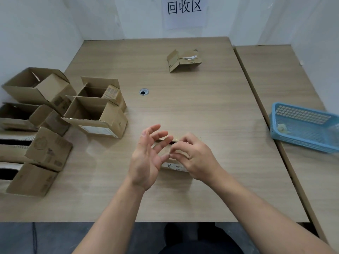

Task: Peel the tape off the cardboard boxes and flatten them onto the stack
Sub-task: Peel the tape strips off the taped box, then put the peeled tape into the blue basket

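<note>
A small cardboard box (173, 165) sits near the front middle of the table (201, 107), mostly hidden behind both hands. The right hand (192, 158) has its thumb and forefinger pinched together just above the box's top; whether tape lies between them cannot be told. The left hand (146, 158) stands beside it with fingers spread apart, palm turned inward, gripping nothing and brushing the box's left side at most.

This looks like the peeling step: the tape is being picked at, and the box is not yet flattened. The next move would call for a firm pull with the right hand while the left steadies the box.

A partly flattened box (183, 60) lies well apart toward the far wall. Open boxes (95, 114) crowd the table's left edge; a blue basket (302, 125) rests on the adjoining table at the right. Bare tabletop lies between, leaving room to pull and fold.
</note>
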